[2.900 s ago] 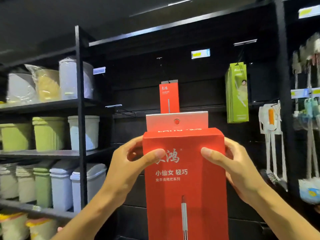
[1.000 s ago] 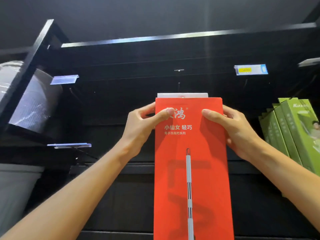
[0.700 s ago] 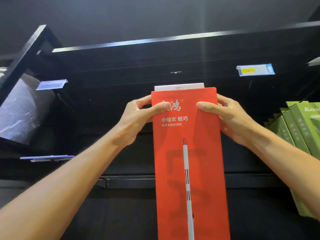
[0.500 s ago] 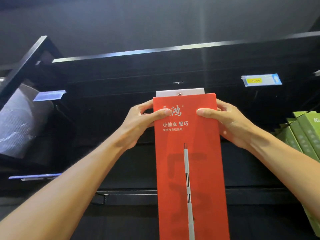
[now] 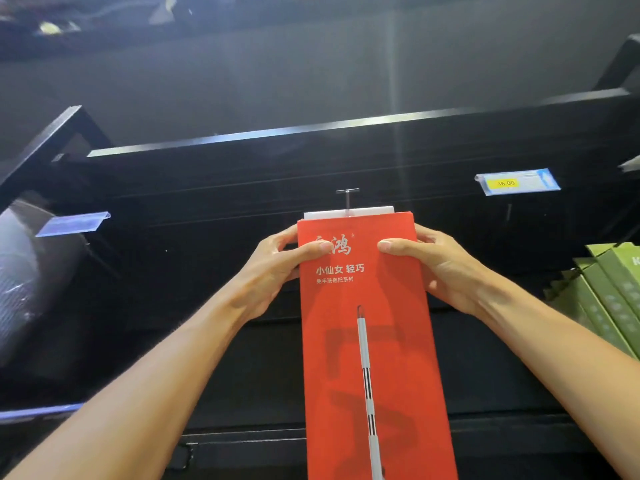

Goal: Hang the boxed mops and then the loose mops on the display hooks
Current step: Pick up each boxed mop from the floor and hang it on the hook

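Red tall cardboard mop box (image 5: 367, 341) gripped near its top by left hand (image 5: 273, 268) and right hand (image 5: 446, 268), white hang tab (image 5: 349, 213) at thin metal display hook (image 5: 347, 197).

We are in a shop aisle: a black display wall (image 5: 242, 188) carries a metal hook (image 5: 347, 197), a yellow price tag (image 5: 516, 182) in a clear holder, and a row of identical green boxed goods (image 5: 609, 299) hanging at the right.

Red mop box (image 5: 374, 341) with pale lettering, white header card (image 5: 363, 212) and black-and-white striped handle print; green boxes (image 5: 609, 299); yellow-and-blue price tag (image 5: 516, 181); black shelving (image 5: 242, 188).
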